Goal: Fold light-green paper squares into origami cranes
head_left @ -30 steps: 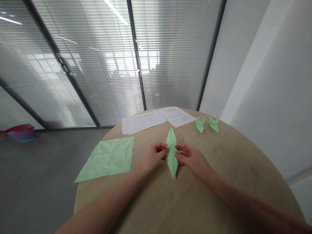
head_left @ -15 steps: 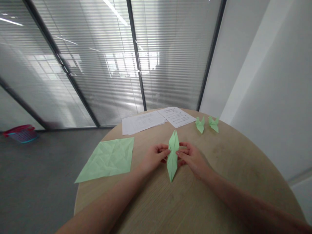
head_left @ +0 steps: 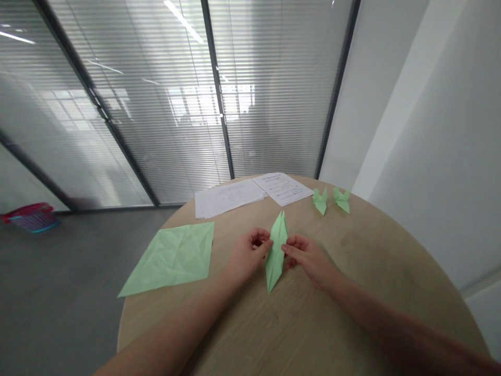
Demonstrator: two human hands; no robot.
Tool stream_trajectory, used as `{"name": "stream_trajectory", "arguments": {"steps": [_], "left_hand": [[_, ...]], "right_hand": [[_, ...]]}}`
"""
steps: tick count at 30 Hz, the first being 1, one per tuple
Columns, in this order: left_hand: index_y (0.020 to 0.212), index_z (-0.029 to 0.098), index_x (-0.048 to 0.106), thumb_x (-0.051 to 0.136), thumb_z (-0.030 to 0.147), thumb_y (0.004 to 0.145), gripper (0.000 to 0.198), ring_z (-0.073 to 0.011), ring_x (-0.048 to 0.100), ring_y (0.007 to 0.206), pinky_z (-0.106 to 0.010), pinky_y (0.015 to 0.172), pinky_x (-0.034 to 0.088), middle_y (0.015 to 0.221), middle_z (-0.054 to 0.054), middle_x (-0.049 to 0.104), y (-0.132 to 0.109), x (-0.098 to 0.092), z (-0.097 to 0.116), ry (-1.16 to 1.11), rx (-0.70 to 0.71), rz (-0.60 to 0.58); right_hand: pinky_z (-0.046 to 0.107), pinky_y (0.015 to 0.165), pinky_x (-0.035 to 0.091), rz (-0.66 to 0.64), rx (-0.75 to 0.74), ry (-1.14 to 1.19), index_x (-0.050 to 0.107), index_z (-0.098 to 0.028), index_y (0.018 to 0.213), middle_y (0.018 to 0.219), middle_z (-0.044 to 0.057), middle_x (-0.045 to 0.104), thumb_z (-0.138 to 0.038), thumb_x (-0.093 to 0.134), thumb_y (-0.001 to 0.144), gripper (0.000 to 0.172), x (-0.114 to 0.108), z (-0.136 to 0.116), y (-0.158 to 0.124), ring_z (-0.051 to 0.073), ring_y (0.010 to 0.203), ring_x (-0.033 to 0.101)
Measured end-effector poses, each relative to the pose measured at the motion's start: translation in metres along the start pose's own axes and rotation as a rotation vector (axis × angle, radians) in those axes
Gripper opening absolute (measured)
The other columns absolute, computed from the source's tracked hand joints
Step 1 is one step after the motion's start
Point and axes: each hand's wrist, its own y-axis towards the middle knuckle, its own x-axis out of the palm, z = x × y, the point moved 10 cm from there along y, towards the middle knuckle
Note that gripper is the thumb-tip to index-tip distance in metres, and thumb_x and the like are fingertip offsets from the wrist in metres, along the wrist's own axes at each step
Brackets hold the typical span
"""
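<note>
Between my two hands is a light green folded paper (head_left: 277, 249), a long narrow diamond with a crease down its middle and a split tip at the far end. My left hand (head_left: 250, 253) pinches its left edge with thumb and fingers. On the opposite edge, my right hand (head_left: 307, 257) grips it the same way, with some fingertips hidden behind the paper. The near point of the diamond hangs toward me, over the wooden table.
A creased green sheet (head_left: 176, 253) lies to the left on the round table (head_left: 282, 334), one corner past the edge. Printed papers (head_left: 230, 197) lie at the back. Two small folded green paper figures (head_left: 320, 201) stand at the back right. A red-and-blue basket (head_left: 33, 216) sits on the floor.
The folded paper has tilted slightly, its near point swinging left. Both hands still hold its edges, and the right fingers have shifted a little.
</note>
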Motion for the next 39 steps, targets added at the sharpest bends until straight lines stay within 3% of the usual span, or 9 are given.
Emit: {"name": "stream_trajectory", "arguments": {"steps": [4, 9, 16, 19, 25, 29, 32, 36, 39], "left_hand": [[0.08, 0.02, 0.06, 0.068, 0.023, 0.077, 0.01, -0.0152, 0.059, 0.07, -0.026, 0.064, 0.045, 0.077, -0.001, 0.064, -0.002, -0.007, 0.008, 0.018, 0.082, 0.088], [0.081, 0.02, 0.068, 0.066, 0.03, 0.081, 0.01, -0.0171, 0.06, 0.069, -0.029, 0.067, 0.048, 0.075, -0.002, 0.067, -0.001, -0.001, 0.005, 0.043, 0.045, 0.008], [0.08, 0.021, 0.075, 0.064, 0.029, 0.084, 0.013, -0.0228, 0.067, 0.092, -0.029, 0.073, 0.051, 0.097, -0.008, 0.073, -0.009, 0.003, 0.032, 0.082, 0.17, 0.005], [0.079, 0.02, 0.076, 0.062, 0.027, 0.084, 0.017, -0.0227, 0.066, 0.09, -0.029, 0.074, 0.05, 0.091, -0.007, 0.073, -0.009, 0.002, 0.035, 0.099, 0.17, 0.006], [0.087, 0.019, 0.078, 0.052, 0.035, 0.088, 0.03, -0.0187, 0.06, 0.073, -0.029, 0.068, 0.047, 0.074, -0.002, 0.068, -0.008, 0.009, 0.009, -0.064, -0.039, -0.086], [0.086, 0.017, 0.077, 0.055, 0.051, 0.092, 0.042, -0.0195, 0.062, 0.073, -0.031, 0.071, 0.048, 0.075, -0.004, 0.07, -0.009, 0.012, 0.009, -0.136, -0.023, -0.119], [0.091, 0.016, 0.078, 0.066, 0.046, 0.088, 0.032, -0.0202, 0.065, 0.078, -0.031, 0.075, 0.048, 0.082, -0.006, 0.073, -0.007, 0.018, 0.009, -0.047, 0.005, -0.19], [0.101, 0.015, 0.075, 0.068, 0.036, 0.085, 0.027, -0.0203, 0.068, 0.078, -0.031, 0.074, 0.05, 0.085, -0.006, 0.075, -0.002, 0.013, 0.005, -0.054, -0.017, -0.146], [0.117, 0.017, 0.065, 0.073, 0.033, 0.081, 0.041, -0.0187, 0.068, 0.069, -0.03, 0.067, 0.053, 0.075, -0.002, 0.074, -0.001, 0.006, -0.001, -0.145, -0.085, -0.07]], "right_hand": [[0.025, 0.056, 0.049, -0.019, -0.012, -0.024, 0.066, -0.022, 0.075, 0.071, -0.001, 0.067, -0.045, 0.084, 0.071, 0.03, 0.002, -0.002, -0.001, 0.014, 0.061, 0.059], [0.025, 0.057, 0.049, -0.069, -0.051, -0.07, 0.069, -0.022, 0.08, 0.072, -0.001, 0.066, -0.047, 0.084, 0.072, 0.031, 0.007, -0.005, -0.002, 0.013, 0.06, 0.057], [0.029, 0.07, 0.056, -0.113, -0.18, -0.093, 0.078, -0.025, 0.09, 0.106, 0.005, 0.072, -0.051, 0.076, 0.08, 0.028, 0.011, -0.022, -0.005, 0.021, 0.091, 0.065], [0.03, 0.072, 0.058, -0.114, -0.214, -0.099, 0.081, -0.026, 0.091, 0.12, 0.006, 0.067, -0.049, 0.076, 0.081, 0.026, 0.012, -0.027, -0.006, 0.021, 0.099, 0.064], [0.032, 0.077, 0.057, -0.075, -0.155, -0.111, 0.081, -0.028, 0.088, 0.096, 0.003, 0.074, -0.042, 0.078, 0.078, 0.017, 0.007, -0.014, -0.003, 0.018, 0.082, 0.066], [0.035, 0.078, 0.056, -0.028, -0.131, -0.131, 0.081, -0.028, 0.089, 0.09, 0.002, 0.077, -0.041, 0.079, 0.077, 0.019, 0.0, -0.008, 0.0, 0.02, 0.08, 0.068], [0.038, 0.08, 0.057, -0.013, -0.116, -0.158, 0.08, -0.027, 0.091, 0.091, 0.003, 0.078, -0.042, 0.078, 0.076, 0.022, -0.004, -0.006, 0.003, 0.022, 0.082, 0.07], [0.038, 0.082, 0.058, -0.006, -0.111, -0.163, 0.079, -0.026, 0.093, 0.093, 0.004, 0.078, -0.043, 0.077, 0.075, 0.024, -0.007, -0.007, 0.004, 0.023, 0.085, 0.071], [0.038, 0.08, 0.059, 0.003, -0.122, -0.152, 0.079, -0.026, 0.095, 0.095, 0.004, 0.078, -0.042, 0.073, 0.078, 0.024, -0.006, -0.009, 0.002, 0.023, 0.082, 0.072]]}}
